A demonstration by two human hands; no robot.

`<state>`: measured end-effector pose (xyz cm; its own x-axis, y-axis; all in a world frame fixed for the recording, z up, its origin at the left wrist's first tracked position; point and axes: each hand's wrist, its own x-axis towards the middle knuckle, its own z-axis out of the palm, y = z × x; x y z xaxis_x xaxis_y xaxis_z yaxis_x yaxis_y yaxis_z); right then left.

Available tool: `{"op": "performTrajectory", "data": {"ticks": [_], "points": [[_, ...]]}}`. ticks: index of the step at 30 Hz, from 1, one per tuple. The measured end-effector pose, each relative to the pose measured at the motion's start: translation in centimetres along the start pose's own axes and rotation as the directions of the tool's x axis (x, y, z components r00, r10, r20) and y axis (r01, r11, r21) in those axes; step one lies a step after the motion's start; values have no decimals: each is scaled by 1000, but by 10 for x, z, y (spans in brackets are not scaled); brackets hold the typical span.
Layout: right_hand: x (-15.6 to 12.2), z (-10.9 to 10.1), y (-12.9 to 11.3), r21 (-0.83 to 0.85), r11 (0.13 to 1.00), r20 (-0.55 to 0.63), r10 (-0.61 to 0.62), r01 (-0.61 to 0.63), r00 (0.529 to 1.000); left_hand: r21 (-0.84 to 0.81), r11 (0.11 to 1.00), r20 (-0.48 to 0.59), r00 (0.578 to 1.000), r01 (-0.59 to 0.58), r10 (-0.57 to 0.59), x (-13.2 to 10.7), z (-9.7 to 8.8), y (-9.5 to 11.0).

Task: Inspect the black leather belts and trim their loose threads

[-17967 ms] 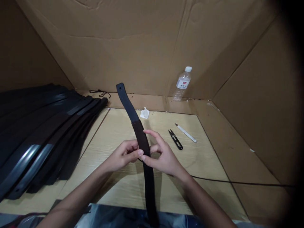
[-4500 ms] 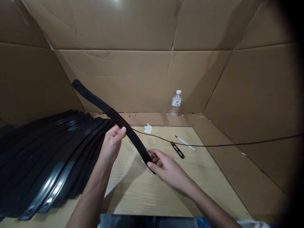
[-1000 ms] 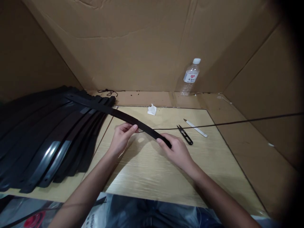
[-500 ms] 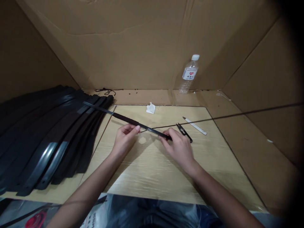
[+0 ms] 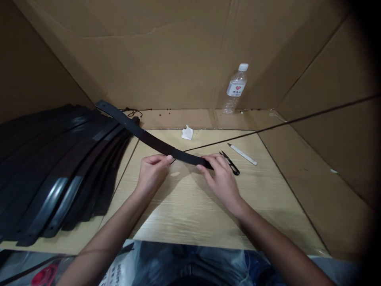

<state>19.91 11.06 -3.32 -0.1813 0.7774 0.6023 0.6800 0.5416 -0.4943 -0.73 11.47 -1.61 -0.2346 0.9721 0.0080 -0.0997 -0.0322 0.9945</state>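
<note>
A curved black strip (image 5: 126,122) slants up to the left above the table, its broad face turned to me. Dark cord is wound tightly around its middle as a wrapped band (image 5: 157,143). My left hand (image 5: 153,172) is closed in a pinch at the strip's lower edge, beside the right end of the band. My right hand (image 5: 222,176) grips the strip's lower right end between thumb and fingers. A taut dark cord (image 5: 226,140) passes behind the strip and runs off to the upper right. Its short end shows just right of my left thumb.
Similar black strips (image 5: 62,167) lie in a row at left. Thread snips (image 5: 230,163) and a white pencil-like marker (image 5: 242,154) lie beyond my right hand. A white scrap (image 5: 187,132) and a plastic bottle (image 5: 236,89) stand farther back, by the cardboard wall (image 5: 154,59).
The strip has rolled from edge-on to broad face toward me, and its far left end has risen. The cord at the right now slopes more steeply upward. Both hands keep their hold.
</note>
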Motion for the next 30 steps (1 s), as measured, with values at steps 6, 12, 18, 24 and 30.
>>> {"op": "performTrajectory", "data": {"ticks": [6,12,18,24,30], "points": [[-1,-5,-4,-152,988,19,-25,28,999,-7,1000,-25,1000,8,-8,-2,3,-2],[-4,-6,-6,-269,961,40,-62,70,997,5,999,-10,999,36,-36,1,5,-7],[2,-12,1,-79,996,200,60,-45,978,-33,996,102,991,-77,81,2,0,-8],[6,-14,-2,203,947,390,156,-250,908,-14,985,73,982,-173,174,4,-3,-9],[2,-7,-7,151,961,251,189,-231,949,-68,984,30,985,-165,168,1,2,-8]]}}
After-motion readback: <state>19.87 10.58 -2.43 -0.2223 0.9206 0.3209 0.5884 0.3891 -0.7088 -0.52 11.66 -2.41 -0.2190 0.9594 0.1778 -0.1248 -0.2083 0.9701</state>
